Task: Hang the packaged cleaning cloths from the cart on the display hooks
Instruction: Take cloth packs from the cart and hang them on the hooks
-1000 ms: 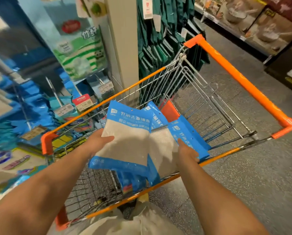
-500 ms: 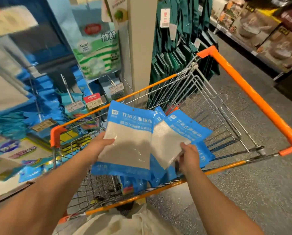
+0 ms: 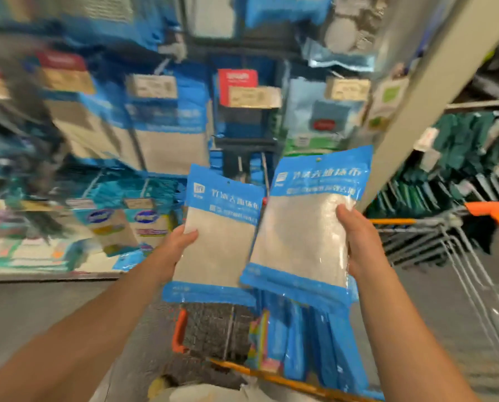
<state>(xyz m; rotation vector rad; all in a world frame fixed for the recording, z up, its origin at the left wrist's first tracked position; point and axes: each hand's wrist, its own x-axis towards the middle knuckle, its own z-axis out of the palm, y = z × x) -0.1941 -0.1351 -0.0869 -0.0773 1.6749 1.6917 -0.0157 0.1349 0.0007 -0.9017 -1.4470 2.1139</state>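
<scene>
My left hand (image 3: 178,242) grips the left edge of one packaged cleaning cloth (image 3: 219,242), a blue pack with a clear window showing a pale cloth. A second, similar pack (image 3: 303,230) is gripped at its right edge by my right hand (image 3: 358,242), and it overlaps the first pack's right side. Both packs are held upright, above the orange-rimmed wire cart (image 3: 434,245). More blue packs (image 3: 306,343) stand in the cart below. The display hooks (image 3: 264,169) with hanging blue packs are straight ahead, blurred.
Price tags (image 3: 254,95) hang at the hook ends on the shelf wall. A beige pillar (image 3: 425,91) rises at the right, with green hanging goods (image 3: 457,152) beyond it. Low shelves with boxed goods (image 3: 109,227) are at the left.
Both hands lifted the packs up from the cart and separated them, one pack per hand. The view swung left and up toward the display wall.
</scene>
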